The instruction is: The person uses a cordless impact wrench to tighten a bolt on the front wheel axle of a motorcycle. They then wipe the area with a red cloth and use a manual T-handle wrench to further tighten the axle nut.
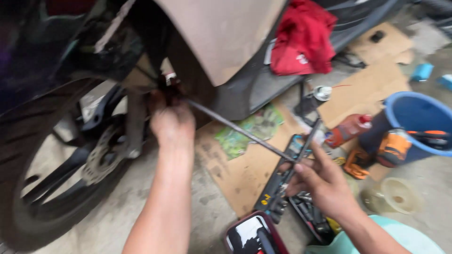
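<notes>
Grey steel marks the long metal rod [240,129], which runs on a slant from the motorcycle's wheel area down to the right. The left hand [172,123] is closed around the rod's upper end, pressed up against the dark parts beside the front wheel [42,188] and its brake disc [101,160]. The right hand [320,181] pinches the rod's lower end with curled fingers, just above an open tool case [282,193] lying on flattened cardboard [245,174] on the concrete floor. A red cloth [301,40] drapes over the bike; a blue bucket [416,117] and an orange bottle [348,129] stand to the right.
</notes>
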